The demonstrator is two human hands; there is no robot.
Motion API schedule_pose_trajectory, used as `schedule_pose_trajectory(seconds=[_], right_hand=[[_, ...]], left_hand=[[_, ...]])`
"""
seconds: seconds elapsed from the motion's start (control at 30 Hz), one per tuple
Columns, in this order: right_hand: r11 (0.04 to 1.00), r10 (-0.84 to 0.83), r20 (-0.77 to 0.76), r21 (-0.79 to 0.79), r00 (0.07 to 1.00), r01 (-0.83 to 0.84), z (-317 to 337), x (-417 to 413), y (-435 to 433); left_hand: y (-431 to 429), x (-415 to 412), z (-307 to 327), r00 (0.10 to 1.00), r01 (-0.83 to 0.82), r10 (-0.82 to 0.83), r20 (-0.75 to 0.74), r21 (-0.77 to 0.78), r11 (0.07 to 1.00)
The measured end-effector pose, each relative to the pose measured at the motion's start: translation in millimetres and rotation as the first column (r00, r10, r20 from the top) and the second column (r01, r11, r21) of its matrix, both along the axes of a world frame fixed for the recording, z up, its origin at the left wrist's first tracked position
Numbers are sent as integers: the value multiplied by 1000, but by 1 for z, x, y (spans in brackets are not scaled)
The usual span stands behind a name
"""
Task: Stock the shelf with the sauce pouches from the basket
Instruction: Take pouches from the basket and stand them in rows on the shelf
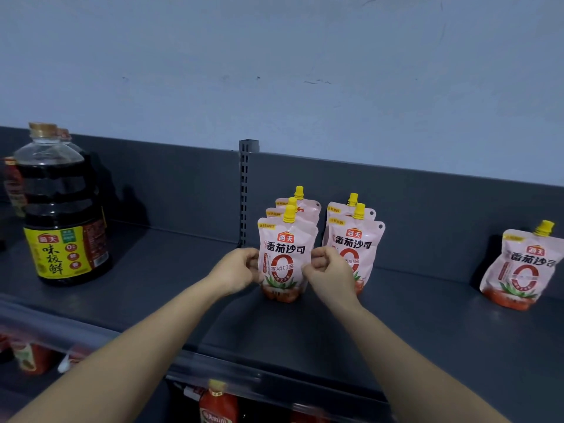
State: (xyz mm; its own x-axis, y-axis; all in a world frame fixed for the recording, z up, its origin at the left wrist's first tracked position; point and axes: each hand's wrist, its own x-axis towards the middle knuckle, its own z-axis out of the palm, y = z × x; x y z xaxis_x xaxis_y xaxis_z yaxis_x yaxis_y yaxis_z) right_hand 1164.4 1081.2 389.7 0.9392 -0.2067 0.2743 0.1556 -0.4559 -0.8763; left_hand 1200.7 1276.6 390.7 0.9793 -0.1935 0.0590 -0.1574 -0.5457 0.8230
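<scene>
Pink yellow-capped sauce pouch (285, 254) upright on dark grey metal shelf (396, 315), front of left row, beside second row (355, 239). Left hand (236, 271) and right hand (329, 271) pinch its opposite side edges, fingers curled, forearms extended forward. Lone pouch (522, 267) well apart, right. Dark soy sauce bottle (59, 209) far left.

**Dark grey shelf, partly stocked**

The shelf (158, 279) carries a large soy sauce bottle (61, 215) at left, two rows of upright sauce pouches (285, 254) at centre, and a lone leaning pouch (522, 267) at right.
</scene>
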Motion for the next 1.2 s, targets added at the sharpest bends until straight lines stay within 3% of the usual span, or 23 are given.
schedule_pose_trajectory(seconds=[0.07, 0.17, 0.27, 0.4, 0.53, 0.73, 0.97, 1.2], right_hand=[[995, -85, 192, -43, 978, 95, 4, -7, 2], [968, -127, 575, -105, 808, 227, 19, -17, 10], [963, 46, 671, -227, 740, 146, 38, -22, 28], [910, 268, 536, -413, 801, -29, 48, -30, 68], [760, 464, 282, -614, 840, -214, 42, -42, 112], [491, 660, -40, -733, 750, -470, 33, -67, 187], [292, 807, -129, -762, 576, -579, 9, -113, 285], [139, 883, -215, -729, 417, -670, -31, -151, 379]], left_hand=[[3, -3, 6, 999, -29, 25, 45, 84, 996], [14, -12, 19, 979, -126, 80, 188, 249, 960], [33, -29, 36, 931, -253, 77, 356, 481, 839], [71, -60, 52, 863, -434, -13, 505, 754, 493], [117, -107, 53, 851, -516, 75, 520, 798, 313], [186, -196, 38, 814, -562, 278, 509, 812, 159], [259, -293, 18, 748, -497, 525, 407, 867, 35], [327, -363, -17, 660, -421, 699, 275, 906, 41]])
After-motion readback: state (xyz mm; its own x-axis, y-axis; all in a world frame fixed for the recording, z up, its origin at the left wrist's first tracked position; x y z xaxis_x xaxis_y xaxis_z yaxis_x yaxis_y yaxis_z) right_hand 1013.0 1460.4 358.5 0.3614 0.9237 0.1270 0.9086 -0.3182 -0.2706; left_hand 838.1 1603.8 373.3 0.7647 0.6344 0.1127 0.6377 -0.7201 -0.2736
